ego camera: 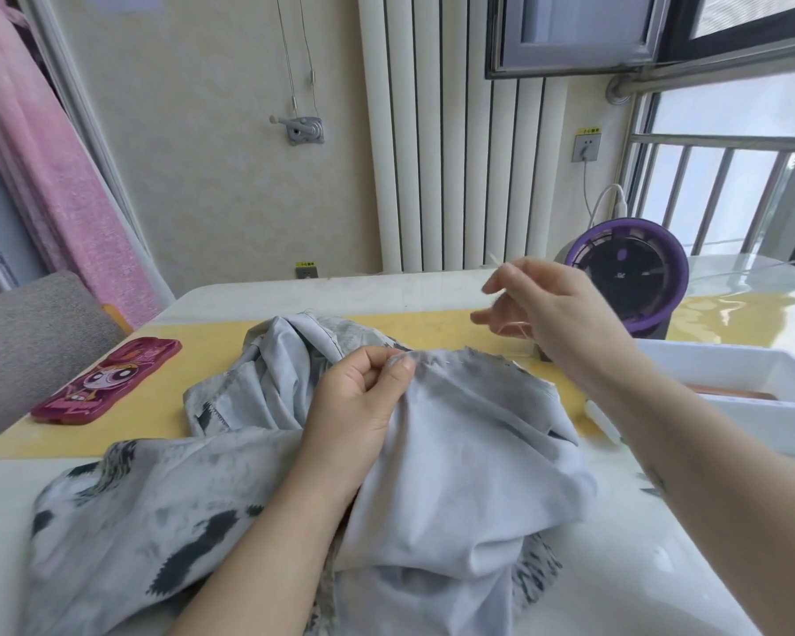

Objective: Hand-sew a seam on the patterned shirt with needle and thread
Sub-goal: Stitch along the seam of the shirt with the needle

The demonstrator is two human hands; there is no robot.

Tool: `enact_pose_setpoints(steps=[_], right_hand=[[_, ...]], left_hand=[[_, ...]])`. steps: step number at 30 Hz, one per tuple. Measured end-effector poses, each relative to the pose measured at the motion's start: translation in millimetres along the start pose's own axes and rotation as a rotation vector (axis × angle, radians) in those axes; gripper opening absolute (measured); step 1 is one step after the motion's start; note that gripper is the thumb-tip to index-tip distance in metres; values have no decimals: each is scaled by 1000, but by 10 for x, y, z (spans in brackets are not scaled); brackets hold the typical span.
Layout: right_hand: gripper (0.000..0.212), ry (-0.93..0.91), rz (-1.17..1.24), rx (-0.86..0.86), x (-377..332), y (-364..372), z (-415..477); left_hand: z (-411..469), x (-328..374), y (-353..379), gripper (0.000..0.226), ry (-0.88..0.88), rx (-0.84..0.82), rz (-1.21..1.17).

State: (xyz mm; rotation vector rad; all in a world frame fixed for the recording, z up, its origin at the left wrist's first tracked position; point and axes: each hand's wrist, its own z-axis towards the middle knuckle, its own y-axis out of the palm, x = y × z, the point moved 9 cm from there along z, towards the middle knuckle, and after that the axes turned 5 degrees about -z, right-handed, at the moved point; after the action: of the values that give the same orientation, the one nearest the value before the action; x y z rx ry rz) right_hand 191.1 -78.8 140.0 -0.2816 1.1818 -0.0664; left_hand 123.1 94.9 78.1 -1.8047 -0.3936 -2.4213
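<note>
The patterned shirt [455, 452], pale grey with dark blotches, lies crumpled inside out across the table's near half. My left hand [359, 401] pinches its frayed seam edge between thumb and fingers near the middle of the view. My right hand [542, 309] is raised above and to the right of the seam, fingertips pinched on a thin pale needle [496, 261] that points up and left. A faint thread [512, 325] loops under that hand toward the cloth.
A pink cartoon phone case [106, 383] lies at the left on the yellow table mat [193, 360]. A purple desk fan [629, 282] stands at the back right. A white plastic tray [753, 383] sits at the right. A grey chair back [28, 342] is at far left.
</note>
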Motion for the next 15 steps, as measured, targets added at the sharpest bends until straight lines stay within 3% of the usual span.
enact_pose_setpoints(steps=[7, 12, 15], right_hand=[[19, -388, -703, -36, -274, 408, -299], [19, -427, -733, -33, -237, 307, -228], [20, -377, -796, -182, -170, 368, -195]], left_hand=[[-32, 122, 62, 7, 64, -84, 31], [-31, 144, 47, 7, 64, -126, 172], [-31, 144, 45, 10, 67, -114, 215]])
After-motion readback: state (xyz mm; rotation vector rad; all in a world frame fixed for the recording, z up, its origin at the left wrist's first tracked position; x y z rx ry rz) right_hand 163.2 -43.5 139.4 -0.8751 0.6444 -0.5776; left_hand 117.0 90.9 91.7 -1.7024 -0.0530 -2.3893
